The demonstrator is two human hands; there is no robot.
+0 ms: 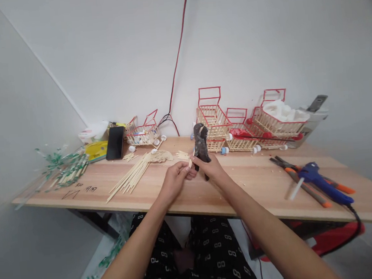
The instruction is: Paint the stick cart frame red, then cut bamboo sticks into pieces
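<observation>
My right hand (212, 166) is closed around a black hand cutter (201, 144), held upright above the front middle of the table. A short wooden stick (190, 161) is pinched in my left hand (175, 177), its upper end beside the cutter. The two hands are close together, and the fingertips partly hide the stick. To the left of my left hand lies a fanned bundle of long wooden sticks (132, 174). Short cut sticks (182, 155) lie just behind my hands.
Small stick-built carts with red handles (212, 115) stand along the wall, one (144, 134) at left. A blue glue gun (323, 184) and orange-handled pliers (307, 187) lie right. A phone (115, 143), a yellow packet (96, 151) and green-wrapped sticks (69, 169) are left.
</observation>
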